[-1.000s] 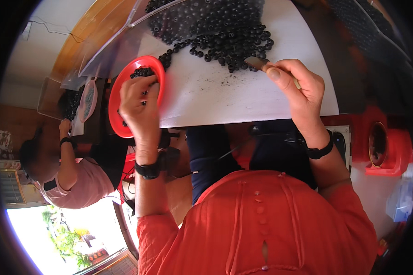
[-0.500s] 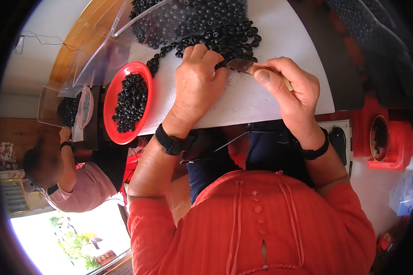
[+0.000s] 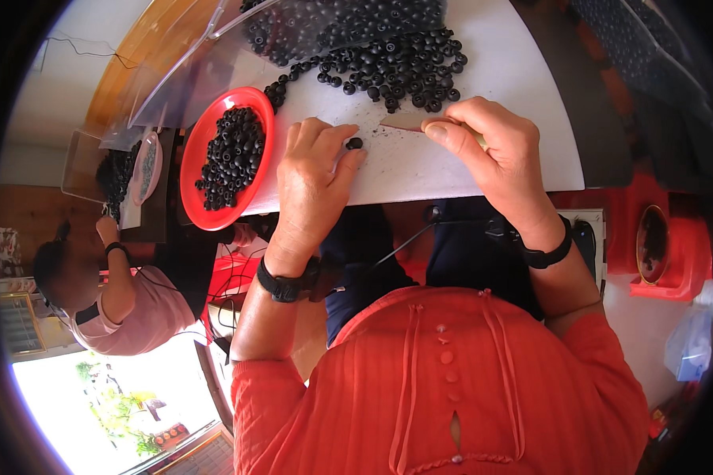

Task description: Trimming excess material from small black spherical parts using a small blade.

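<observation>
My left hand (image 3: 315,176) rests on a white board (image 3: 420,170), its fingertips pinching one small black round fruit (image 3: 354,143). My right hand (image 3: 495,150) grips a small knife (image 3: 408,121) whose blade points left toward that fruit. A heap of the same black round fruits (image 3: 388,59) lies at the far side of the board. At the left, beside my left hand, stands a red plate (image 3: 194,162) holding several of the black fruits. Both wrists wear black bands.
A clear plastic bag (image 3: 214,63) with more black fruits lies past the plate. At the left another person (image 3: 119,293) in a pink top sits at a second clear bag. A red tray with a dark bowl (image 3: 661,245) stands at the right.
My left hand came off the red plate, moved right to the heap, and now has drawn one black fruit back onto the bare board. The knife hand stayed nearly in place.
</observation>
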{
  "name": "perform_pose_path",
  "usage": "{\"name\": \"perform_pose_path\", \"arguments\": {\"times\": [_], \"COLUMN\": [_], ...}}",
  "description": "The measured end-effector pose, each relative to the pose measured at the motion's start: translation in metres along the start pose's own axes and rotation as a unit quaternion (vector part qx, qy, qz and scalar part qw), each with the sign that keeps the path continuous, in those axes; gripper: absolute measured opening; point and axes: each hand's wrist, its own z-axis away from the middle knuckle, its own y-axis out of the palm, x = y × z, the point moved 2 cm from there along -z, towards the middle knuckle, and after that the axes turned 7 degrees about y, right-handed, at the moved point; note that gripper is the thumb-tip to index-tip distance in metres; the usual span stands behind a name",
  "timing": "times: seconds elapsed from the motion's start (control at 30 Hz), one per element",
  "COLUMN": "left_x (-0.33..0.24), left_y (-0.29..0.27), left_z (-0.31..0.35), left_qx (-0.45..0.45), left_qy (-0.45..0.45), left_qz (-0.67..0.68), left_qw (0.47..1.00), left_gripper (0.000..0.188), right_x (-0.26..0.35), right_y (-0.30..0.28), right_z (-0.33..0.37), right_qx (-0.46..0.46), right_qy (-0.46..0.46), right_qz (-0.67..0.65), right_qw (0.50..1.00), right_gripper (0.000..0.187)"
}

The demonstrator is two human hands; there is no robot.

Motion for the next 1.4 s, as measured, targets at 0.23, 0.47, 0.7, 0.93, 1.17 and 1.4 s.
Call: {"name": "perform_pose_path", "arguments": {"times": [0.23, 0.47, 0.7, 0.93, 1.17, 1.4], "left_x": [0.007, -0.004, -0.009, -0.010, -0.012, -0.018], "left_y": [0.003, 0.001, 0.018, 0.022, 0.024, 0.024], "left_z": [-0.001, 0.003, 0.012, 0.009, 0.009, 0.007], "left_qx": [0.009, -0.057, -0.049, -0.061, -0.064, -0.072], "left_qy": [0.032, -0.046, -0.207, -0.208, -0.202, -0.181], "left_qz": [-0.013, 0.209, 0.586, 0.678, 0.670, 0.619], "left_qw": [0.999, 0.975, 0.782, 0.703, 0.712, 0.761], "left_gripper": [0.023, 0.021, 0.023, 0.027, 0.030, 0.032], "right_x": [0.002, -0.003, 0.000, -0.001, -0.003, -0.002], "right_y": [0.003, 0.003, 0.002, 0.004, 0.004, 0.004], "right_z": [-0.001, 0.000, -0.001, -0.001, -0.001, -0.001], "right_qx": [0.001, 0.005, 0.023, 0.021, 0.021, 0.024], "right_qy": [-0.012, -0.026, -0.005, -0.009, -0.020, -0.023], "right_qz": [0.033, 0.057, 0.049, 0.068, 0.078, 0.076], "right_qw": [0.999, 0.998, 0.999, 0.997, 0.996, 0.997], "right_gripper": [0.018, 0.026, 0.030, 0.030, 0.031, 0.033]}}
